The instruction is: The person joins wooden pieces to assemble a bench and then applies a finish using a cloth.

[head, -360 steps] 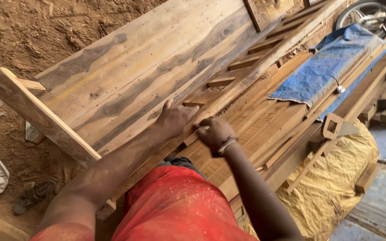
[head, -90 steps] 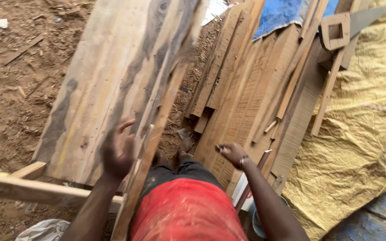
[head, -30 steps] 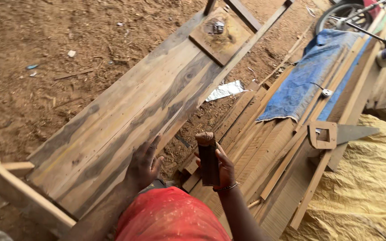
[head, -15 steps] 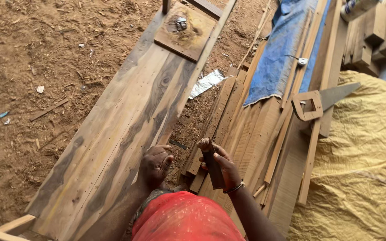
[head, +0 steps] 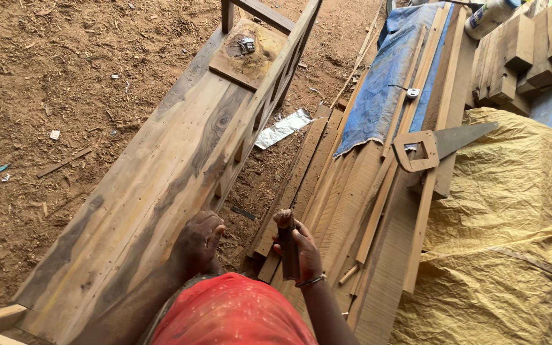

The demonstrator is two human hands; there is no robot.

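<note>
A long wooden bench-like frame (head: 161, 185) of wide streaked planks runs from the lower left up to the top centre. My left hand (head: 197, 241) rests curled on its near right edge, by the slatted side rail (head: 260, 108). My right hand (head: 298, 246) is closed around a short dark wooden piece (head: 288, 250), held upright over the stack of planks. My red shirt fills the bottom centre.
Loose planks and thin slats (head: 352, 191) lie stacked to the right. A handsaw (head: 439, 144) rests on them. A blue tarp (head: 391, 83) covers the far part, a yellow sheet (head: 506, 236) the right. Wooden blocks (head: 525, 51) sit top right. Sawdust-covered ground (head: 52, 83) lies left.
The view has swung rightward along the frame. My right hand still holds the dark wooden piece. My left hand has curled further on the frame's edge.
</note>
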